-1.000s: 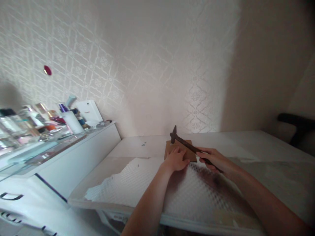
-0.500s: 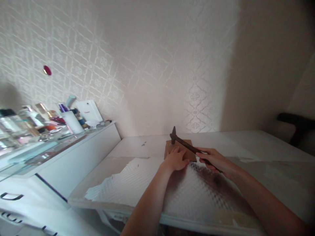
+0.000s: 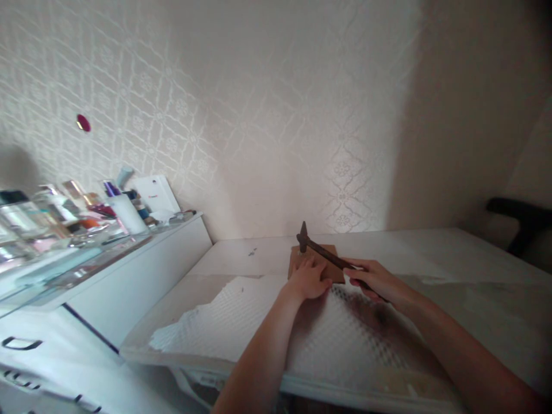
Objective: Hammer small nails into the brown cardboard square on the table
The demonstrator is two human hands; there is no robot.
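A small brown wooden board [image 3: 332, 253] lies on the white table [image 3: 431, 247], at the far edge of a white textured mat [image 3: 259, 328]. My left hand [image 3: 307, 280] rests on the board's near left part, fingers curled and pressed down on it. My right hand [image 3: 376, 282] is closed round the handle of a dark hammer [image 3: 321, 253]. The hammer's head hangs just above the board's far left corner, close to my left fingertips. Whether a nail stands there is too small to tell.
A white dresser [image 3: 129, 276] at the left carries several cosmetic bottles [image 3: 116, 210] and a glass tray. Patterned wallpaper rises behind the table. A dark chair back [image 3: 521, 221] shows at the right edge. A tiny dark speck [image 3: 252, 252] lies on the table.
The hammer head has dipped slightly lower toward the board. Both hands stay almost where they were.
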